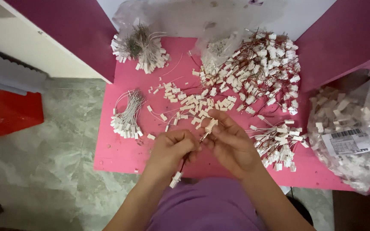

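**Head view: two hands join a wire to a small white connector over a pink table**

The head camera looks down on a pink table (120, 154) strewn with wired parts. Just above its near edge the left hand (170, 150) is curled closed, fingertips pinching a thin wire lead (184, 164) whose lower end carries a white plug (175, 179) hanging just past the near edge of the table. The right hand (232, 143) is partly closed, thumb and forefinger gripping a small white connector housing (211, 125) at the tip, touching the metal end of the lead held by the left hand. The two hands meet fingertip to fingertip.

On the table beyond the hands lies a scatter of loose white housings (189, 102). Toward the far right corner of the table sits a large heap of red-wired connectors (262, 64), and a smaller heap (277, 143) lies just right of the right hand. Left of the hands rests a bundle of white-wired leads (127, 115), with another bundle (140, 47) at the far left corner of the table. A clear plastic bag of white parts (356, 137) rests at the table's right end. A red sheet (11, 113) lies on the floor well left of the table.
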